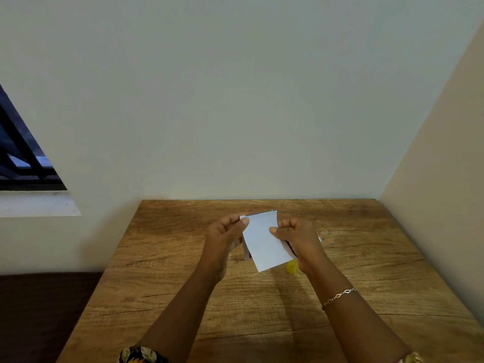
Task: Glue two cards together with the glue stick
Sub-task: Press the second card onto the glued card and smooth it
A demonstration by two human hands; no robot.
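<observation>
A white card is held up over the wooden table, tilted toward me. My left hand pinches its upper left corner, thumb on the front. My right hand grips its right edge, thumb on the face. Behind the card a second card's edge shows at the lower left and a small white corner at the top left. A yellow piece, likely the glue stick or its cap, lies on the table just under my right hand, partly hidden by the card.
The table stands in a corner, with a pale wall behind and another wall on the right. A window with dark bars is at the left. A dark surface lies beside the table's left edge.
</observation>
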